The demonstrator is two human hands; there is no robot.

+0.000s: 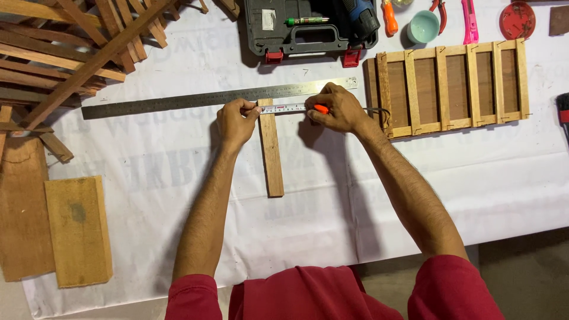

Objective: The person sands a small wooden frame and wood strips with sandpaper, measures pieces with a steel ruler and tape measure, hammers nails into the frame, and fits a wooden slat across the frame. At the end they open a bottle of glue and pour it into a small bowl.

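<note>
White sheeting covers the bench (178, 178), and both hands are up at the far middle of it. Left hand (237, 121) is closed, pinching the end of a tape measure (290, 108) against the far end of a narrow wooden strip (271, 151); that strip runs straight toward the near edge. Right hand (338, 109) is closed too, gripping an orange-tipped tool (320, 109) right on the tape. Just beyond the knuckles lies a long steel ruler (207, 99), stretching off to the left.

Containers now: an open dark tool case (308, 29) at the far edge holds a drill and a green marker; beside it, a pale green cup (423, 26), contents unclear. Right of the hands sits a slatted wooden frame (450, 89), close to the right wrist. Far left, stacked timber crowds the corner, with two flat boards (77, 231) at the near left. Open sheet lies between the strip and those boards, and along the near right edge.
</note>
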